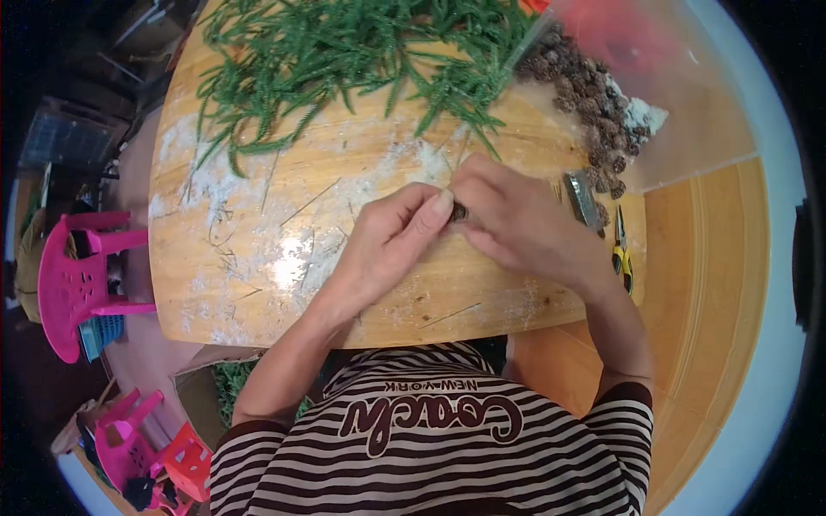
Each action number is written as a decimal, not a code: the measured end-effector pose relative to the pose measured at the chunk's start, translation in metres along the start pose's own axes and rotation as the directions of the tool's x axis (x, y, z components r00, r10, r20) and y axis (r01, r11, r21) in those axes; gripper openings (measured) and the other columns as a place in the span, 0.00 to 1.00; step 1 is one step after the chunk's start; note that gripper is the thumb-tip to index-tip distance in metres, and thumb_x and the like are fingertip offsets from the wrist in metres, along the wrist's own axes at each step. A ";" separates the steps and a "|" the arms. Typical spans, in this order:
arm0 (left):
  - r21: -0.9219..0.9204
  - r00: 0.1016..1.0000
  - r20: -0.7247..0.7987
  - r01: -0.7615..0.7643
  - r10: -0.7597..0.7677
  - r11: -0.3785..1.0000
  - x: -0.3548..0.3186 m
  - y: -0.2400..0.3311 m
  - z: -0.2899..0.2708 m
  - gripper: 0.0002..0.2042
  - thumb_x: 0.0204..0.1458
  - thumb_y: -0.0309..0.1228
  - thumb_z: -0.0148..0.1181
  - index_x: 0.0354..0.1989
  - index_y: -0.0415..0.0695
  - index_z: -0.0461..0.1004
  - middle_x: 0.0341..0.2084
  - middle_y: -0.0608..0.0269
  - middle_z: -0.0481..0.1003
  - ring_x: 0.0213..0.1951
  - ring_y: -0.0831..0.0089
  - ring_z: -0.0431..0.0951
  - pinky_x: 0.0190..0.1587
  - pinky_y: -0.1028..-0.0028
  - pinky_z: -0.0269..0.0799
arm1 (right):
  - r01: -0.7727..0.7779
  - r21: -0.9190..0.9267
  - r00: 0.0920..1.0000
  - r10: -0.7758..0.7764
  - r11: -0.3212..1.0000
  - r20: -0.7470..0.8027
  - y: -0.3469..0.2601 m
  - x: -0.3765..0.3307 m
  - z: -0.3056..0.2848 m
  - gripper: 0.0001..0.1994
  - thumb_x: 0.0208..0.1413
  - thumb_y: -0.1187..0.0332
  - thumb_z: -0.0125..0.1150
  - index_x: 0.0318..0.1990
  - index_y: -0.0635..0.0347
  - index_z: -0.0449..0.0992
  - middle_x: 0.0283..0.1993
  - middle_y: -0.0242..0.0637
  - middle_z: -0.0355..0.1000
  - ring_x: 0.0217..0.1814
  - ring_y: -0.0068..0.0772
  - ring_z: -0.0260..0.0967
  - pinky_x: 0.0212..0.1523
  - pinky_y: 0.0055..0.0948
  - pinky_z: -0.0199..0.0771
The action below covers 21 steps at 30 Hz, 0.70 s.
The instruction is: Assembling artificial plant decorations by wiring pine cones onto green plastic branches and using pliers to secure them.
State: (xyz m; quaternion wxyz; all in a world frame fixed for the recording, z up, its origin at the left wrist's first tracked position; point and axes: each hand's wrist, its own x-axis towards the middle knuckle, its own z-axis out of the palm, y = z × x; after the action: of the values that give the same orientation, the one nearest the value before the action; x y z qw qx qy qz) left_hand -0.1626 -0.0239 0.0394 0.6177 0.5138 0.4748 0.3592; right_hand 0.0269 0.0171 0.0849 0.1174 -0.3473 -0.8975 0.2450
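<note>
The left hand (391, 236) and the right hand (516, 222) pinch together one small pine cone (459, 211) at the table (258, 258) centre; green artificial branches (344, 52) lie at 12 o'clock, the pine cone pile (594, 103) at 2 o'clock, yellow pliers (621, 249) at 3 o'clock

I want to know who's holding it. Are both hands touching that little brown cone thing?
Touching. The head view shows the left hand and right hand meeting, their fingertips pinching the small brown cone from both sides, no gap visible.
</note>
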 end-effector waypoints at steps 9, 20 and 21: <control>-0.467 0.995 -0.088 -0.010 -0.035 0.884 -0.028 -0.007 -0.022 0.14 0.58 0.32 0.54 0.47 0.36 0.69 0.30 0.70 0.72 0.31 0.85 0.68 0.33 0.84 0.64 | 0.210 0.233 0.978 -0.204 0.950 -0.049 -0.019 0.039 0.009 0.16 0.46 0.73 0.62 0.43 0.62 0.68 0.42 0.38 0.65 0.36 0.36 0.68 0.33 0.31 0.70; -0.535 0.996 -0.082 -0.029 -0.018 0.844 -0.050 -0.024 -0.029 0.14 0.54 0.27 0.57 0.49 0.36 0.70 0.32 0.64 0.75 0.31 0.81 0.72 0.35 0.81 0.69 | 0.290 -0.386 0.800 -0.443 0.876 -0.404 0.051 0.202 0.002 0.09 0.54 0.73 0.53 0.43 0.60 0.70 0.44 0.41 0.67 0.40 0.40 0.71 0.35 0.37 0.72; -0.537 0.998 -0.069 -0.032 -0.006 0.843 -0.051 -0.026 -0.030 0.14 0.54 0.27 0.57 0.48 0.36 0.70 0.32 0.64 0.75 0.31 0.81 0.72 0.35 0.81 0.69 | 0.220 -0.446 0.838 -0.402 0.868 -0.369 0.051 0.214 0.006 0.09 0.54 0.74 0.52 0.42 0.61 0.70 0.44 0.41 0.67 0.41 0.43 0.71 0.36 0.39 0.72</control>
State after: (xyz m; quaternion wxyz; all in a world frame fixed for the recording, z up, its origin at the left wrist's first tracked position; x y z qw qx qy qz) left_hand -0.2070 -0.0680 0.0245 0.7179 0.3111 0.3724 0.4992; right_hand -0.1033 0.1932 0.0623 0.2900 -0.2569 -0.9207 -0.0464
